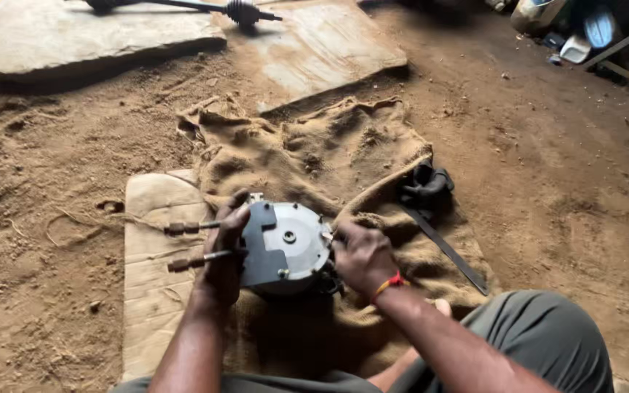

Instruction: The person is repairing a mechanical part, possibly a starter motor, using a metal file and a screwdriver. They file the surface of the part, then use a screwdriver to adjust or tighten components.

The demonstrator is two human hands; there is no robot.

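On sacking (307,153), hands (362,256) grip housing's (289,244) edges.

Both forearms are reaching forward, the left hand (225,247) curling its fingers closed in a grip, the right hand (362,255) clenching knuckles-up, wrist bent slightly inward

A single head-worn camera looks steeply down and forward from above a seated person, close to the work. The forearms enter from the bottom edge, and the left hand (223,251) and right hand (362,256) sit at lower centre on a round metal housing (285,244). The dirt floor (547,182) fills the frame, running to stone slabs (96,33) at the upper left. No second view overlaps it.
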